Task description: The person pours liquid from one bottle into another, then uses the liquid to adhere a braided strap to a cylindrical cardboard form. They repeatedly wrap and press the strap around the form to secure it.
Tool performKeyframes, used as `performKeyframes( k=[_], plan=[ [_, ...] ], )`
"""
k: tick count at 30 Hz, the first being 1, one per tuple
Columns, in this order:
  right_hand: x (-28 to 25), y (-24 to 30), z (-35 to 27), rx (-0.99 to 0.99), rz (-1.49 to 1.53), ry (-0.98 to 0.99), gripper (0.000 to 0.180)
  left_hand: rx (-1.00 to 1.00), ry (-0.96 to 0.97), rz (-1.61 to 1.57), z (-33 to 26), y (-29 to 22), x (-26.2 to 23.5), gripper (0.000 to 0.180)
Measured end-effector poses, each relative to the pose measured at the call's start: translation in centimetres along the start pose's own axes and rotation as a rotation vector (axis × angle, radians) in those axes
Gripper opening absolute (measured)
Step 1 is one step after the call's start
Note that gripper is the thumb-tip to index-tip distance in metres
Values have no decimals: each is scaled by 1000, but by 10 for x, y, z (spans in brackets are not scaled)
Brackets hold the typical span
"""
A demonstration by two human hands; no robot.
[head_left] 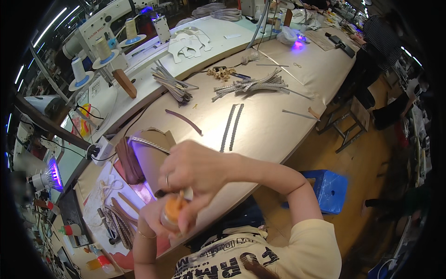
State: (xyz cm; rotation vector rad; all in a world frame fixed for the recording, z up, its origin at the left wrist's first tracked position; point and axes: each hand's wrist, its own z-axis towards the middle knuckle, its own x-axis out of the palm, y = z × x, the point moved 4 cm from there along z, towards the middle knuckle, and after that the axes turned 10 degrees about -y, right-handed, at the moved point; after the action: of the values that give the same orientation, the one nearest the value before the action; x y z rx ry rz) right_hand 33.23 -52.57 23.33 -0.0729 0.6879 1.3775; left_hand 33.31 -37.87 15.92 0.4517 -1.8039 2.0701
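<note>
1. Where the forearms rise from the lower edge of the head view: small orange-capped jar (172,212), low and central, over the near edge of the tan worktable (269,135).
2. Left hand (155,218) wrapped round the jar from beneath.
3. Right hand (197,169) closed over its cap.
4. Just beyond: brown leather piece (155,153); farther up, two braided strips (231,125).

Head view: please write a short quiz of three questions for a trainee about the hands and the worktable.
1. True or false: both hands touch the small orange-topped bottle.
2. Which hand wears a ring? A) the left hand B) the right hand
3. Fill in: two long grey strips lie side by side on the beige ____.

Key: 1 true; 2 B; 3 table.
</note>
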Motion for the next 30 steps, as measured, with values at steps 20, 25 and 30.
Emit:
performKeyframes(
  k=[20,25,30],
  plan=[
    [-109,-101,-102,764,-382,-52,53,-424,-789,728,142,-13,-91,32],
    [-117,-66,-97,180,-107,-69,39,-380,1,10,157,10,-54,44],
    [-133,-103,-109,573,-223,-264,47,-157,-768,910,176,-2,-82,42]
  ],
)
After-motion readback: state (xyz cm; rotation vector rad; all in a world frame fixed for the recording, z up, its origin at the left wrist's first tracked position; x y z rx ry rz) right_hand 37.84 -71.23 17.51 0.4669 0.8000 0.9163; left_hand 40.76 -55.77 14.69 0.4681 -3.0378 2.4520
